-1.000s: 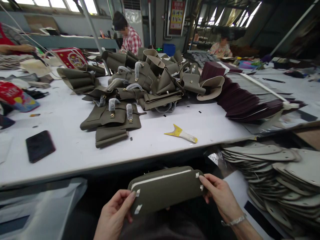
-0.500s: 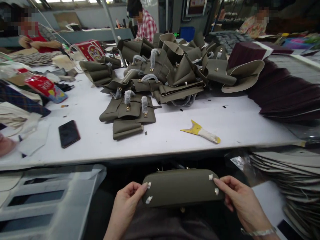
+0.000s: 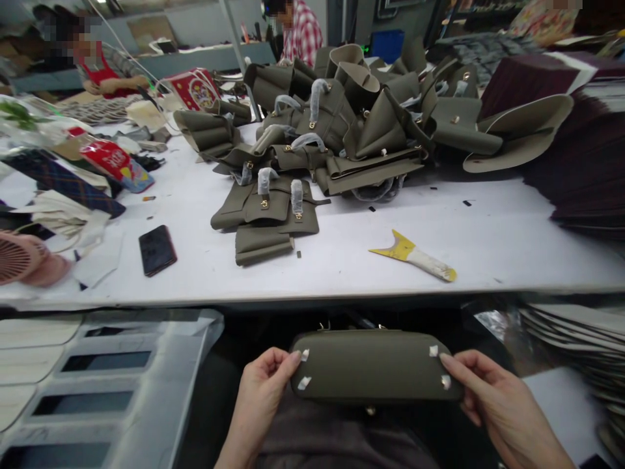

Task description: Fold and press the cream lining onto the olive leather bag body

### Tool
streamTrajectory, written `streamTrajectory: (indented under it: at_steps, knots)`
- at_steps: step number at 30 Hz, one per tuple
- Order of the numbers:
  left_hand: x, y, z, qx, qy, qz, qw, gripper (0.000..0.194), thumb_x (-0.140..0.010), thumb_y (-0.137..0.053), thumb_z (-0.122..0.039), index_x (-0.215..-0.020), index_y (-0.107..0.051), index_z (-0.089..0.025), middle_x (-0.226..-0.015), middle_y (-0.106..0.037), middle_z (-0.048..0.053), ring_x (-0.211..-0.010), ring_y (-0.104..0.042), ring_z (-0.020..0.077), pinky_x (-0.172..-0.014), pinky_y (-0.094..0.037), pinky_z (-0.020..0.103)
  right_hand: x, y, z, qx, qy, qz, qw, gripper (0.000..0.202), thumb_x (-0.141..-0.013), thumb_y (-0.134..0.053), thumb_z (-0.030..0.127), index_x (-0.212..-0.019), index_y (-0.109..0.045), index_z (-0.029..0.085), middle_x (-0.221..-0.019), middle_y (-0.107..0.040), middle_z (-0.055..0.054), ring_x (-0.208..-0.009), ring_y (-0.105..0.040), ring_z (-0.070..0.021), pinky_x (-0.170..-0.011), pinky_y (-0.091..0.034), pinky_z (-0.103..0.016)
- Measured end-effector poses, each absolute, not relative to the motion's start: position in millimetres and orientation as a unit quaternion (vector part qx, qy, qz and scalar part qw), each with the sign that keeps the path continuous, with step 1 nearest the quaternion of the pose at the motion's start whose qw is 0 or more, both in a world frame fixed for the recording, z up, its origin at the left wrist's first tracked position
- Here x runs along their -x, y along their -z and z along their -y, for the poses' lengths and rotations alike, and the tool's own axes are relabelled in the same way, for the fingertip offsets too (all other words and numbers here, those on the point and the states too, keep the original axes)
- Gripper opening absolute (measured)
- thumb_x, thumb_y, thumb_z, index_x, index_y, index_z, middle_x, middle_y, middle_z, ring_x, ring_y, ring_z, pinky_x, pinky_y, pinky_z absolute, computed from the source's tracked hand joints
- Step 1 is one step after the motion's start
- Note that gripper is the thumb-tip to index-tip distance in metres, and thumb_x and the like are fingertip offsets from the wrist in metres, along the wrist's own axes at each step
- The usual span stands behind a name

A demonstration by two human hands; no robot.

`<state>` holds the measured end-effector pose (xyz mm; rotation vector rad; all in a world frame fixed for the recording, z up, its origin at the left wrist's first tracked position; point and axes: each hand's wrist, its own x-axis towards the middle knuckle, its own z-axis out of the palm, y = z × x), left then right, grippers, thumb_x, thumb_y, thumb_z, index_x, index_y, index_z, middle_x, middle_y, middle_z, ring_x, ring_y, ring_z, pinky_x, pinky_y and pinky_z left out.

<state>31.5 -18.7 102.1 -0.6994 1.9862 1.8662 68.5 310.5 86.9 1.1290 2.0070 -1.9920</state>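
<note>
Between my two hands, in front of the table edge, an olive-green handbag (image 3: 371,365) is held with its long, round-cornered base facing me. Small pieces of whitish wrap sit at the corners of the base. My left hand (image 3: 266,387) pinches its left end, thumb on the base. At the right end, my right hand (image 3: 488,384) grips it the same way, fingers curled behind and partly hidden. Gold-coloured hardware shows at the bag's upper edge and below it. Dark cloth lies under the bag, over my lap.
Olive bag parts (image 3: 332,130) are heaped on the white table (image 3: 342,260). Nearer lie a yellow forked tool (image 3: 413,254) and a phone (image 3: 157,250). A pink fan (image 3: 29,260) stands left. A plastic crate (image 3: 161,384) and stacked panels (image 3: 566,339) flank me. Co-workers are beyond.
The view has swung left and slightly down, so things on the table appear further right and more of the pink fan shows. Both hands keep their hold on the handbag.
</note>
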Motion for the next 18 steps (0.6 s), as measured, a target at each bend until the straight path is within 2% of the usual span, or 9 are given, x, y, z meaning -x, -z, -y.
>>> streamTrajectory:
  at_steps: [4, 9, 14, 18]
  knots:
    - [-32.8, -104.4, 17.6, 0.238, -0.664, -0.692, 0.156, 0.043, -0.071, -0.076, -0.053, -0.067, -0.06, -0.014, -0.06, -0.054, -0.001, -0.058, -0.043, 0.0085, -0.052, -0.035, 0.018, -69.3, -88.2, -309.2, -0.366, 0.671, -0.644, 0.044, 0.05, -0.058, -0.086, 0.058, -0.07, -0.061, 0.016, -0.062, -0.05, 0.006, -0.041, -0.037, -0.0036, -0.031, -0.029, -0.014]
    - [-31.4, -102.0, 17.8, 0.246, -0.668, -0.684, 0.159, 0.043, -0.071, -0.076, -0.053, -0.066, -0.06, -0.014, -0.061, -0.056, -0.001, -0.058, -0.044, 0.0093, -0.054, -0.036, 0.019, -68.1, -87.5, -308.1, -0.379, 0.675, -0.632, 0.04, 0.05, -0.055, -0.087, 0.056, -0.068, -0.061, 0.016, -0.06, -0.05, 0.005, -0.041, -0.036, -0.0037, -0.031, -0.028, -0.014]
    - [-29.6, -101.8, 17.9, 0.245, -0.657, -0.692, 0.17, 0.043, -0.07, -0.076, -0.053, -0.064, -0.059, -0.014, -0.059, -0.054, -0.001, -0.056, -0.043, 0.0087, -0.053, -0.035, 0.018, -67.9, -84.3, -310.2, -0.381, 0.669, -0.636, 0.053, 0.051, -0.056, -0.087, 0.057, -0.068, -0.061, 0.016, -0.056, -0.046, 0.007, -0.039, -0.035, -0.0035, -0.029, -0.028, -0.014]
    - [-28.9, -104.2, 17.2, 0.252, -0.642, -0.705, 0.164, 0.045, -0.07, -0.075, -0.056, -0.064, -0.057, -0.015, -0.055, -0.049, -0.004, -0.051, -0.036, 0.0069, -0.046, -0.026, 0.018, -67.1, -83.7, -309.8, -0.389, 0.67, -0.63, 0.055, 0.052, -0.055, -0.088, 0.057, -0.068, -0.059, 0.016, -0.055, -0.046, 0.007, -0.038, -0.033, -0.0027, -0.029, -0.027, -0.014]
